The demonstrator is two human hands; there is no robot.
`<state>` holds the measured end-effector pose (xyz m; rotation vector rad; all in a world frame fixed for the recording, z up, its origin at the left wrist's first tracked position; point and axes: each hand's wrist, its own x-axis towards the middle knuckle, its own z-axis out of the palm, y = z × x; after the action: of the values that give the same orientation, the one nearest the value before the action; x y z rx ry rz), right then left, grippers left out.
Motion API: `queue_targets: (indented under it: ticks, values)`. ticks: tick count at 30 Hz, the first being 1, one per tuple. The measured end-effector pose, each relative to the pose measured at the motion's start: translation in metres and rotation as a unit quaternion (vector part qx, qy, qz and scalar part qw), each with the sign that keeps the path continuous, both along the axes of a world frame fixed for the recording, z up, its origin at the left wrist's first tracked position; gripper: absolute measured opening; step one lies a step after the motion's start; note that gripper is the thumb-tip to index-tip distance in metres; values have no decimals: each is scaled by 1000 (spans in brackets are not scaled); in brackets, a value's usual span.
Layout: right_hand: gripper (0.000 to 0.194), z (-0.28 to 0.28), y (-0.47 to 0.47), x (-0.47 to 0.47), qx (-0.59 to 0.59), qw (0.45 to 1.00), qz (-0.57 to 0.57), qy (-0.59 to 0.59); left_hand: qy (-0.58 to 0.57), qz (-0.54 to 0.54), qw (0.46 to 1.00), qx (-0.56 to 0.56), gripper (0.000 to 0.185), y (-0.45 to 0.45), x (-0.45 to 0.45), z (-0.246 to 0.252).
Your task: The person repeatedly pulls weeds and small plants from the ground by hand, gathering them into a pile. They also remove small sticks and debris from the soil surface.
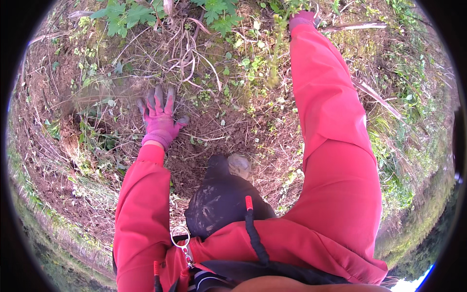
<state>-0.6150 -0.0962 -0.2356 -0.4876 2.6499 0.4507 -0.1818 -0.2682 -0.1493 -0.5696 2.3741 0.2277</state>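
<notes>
My left hand (159,118), in a pink work glove with soil-darkened fingers, is spread flat on the sloping ground. Its fingers are apart and hold nothing. Loose brown soil (204,127) and thin dry stems lie around it. My right arm reaches far forward, and my right hand (303,19), also in a pink glove, is at the top edge of the view. Its fingers are mostly hidden, so any grip cannot be made out. Close to it are a yellow-green plant stem (274,54) and a broken dry stalk (354,26).
Below my hands show a muddy dark trouser knee (215,208) and a shoe tip (239,165). Broad green leaves (127,16) and a tangle of dry stalks (189,54) stand ahead. Another dry stalk (377,96) lies at right. A key ring (180,236) hangs from my red jacket.
</notes>
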Motion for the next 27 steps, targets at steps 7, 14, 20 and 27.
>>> queue_targets:
  ticks: [7, 14, 20, 27]
  values:
    - [34, 6, 2, 3, 53, 998, 0, -46, 64, -7, 998, -13, 100, -3, 7, -9]
    - [32, 16, 21, 26, 106, 990, -14, -97, 74, -16, 997, -12, 101, -4, 7, -5]
    - [30, 8, 31, 17, 72, 993, -10, -94, 38, -38, 998, -11, 104, -7, 9, -6]
    - [29, 91, 48, 95, 56, 986, -33, -154, 84, -51, 995, -17, 103, -8, 22, -16]
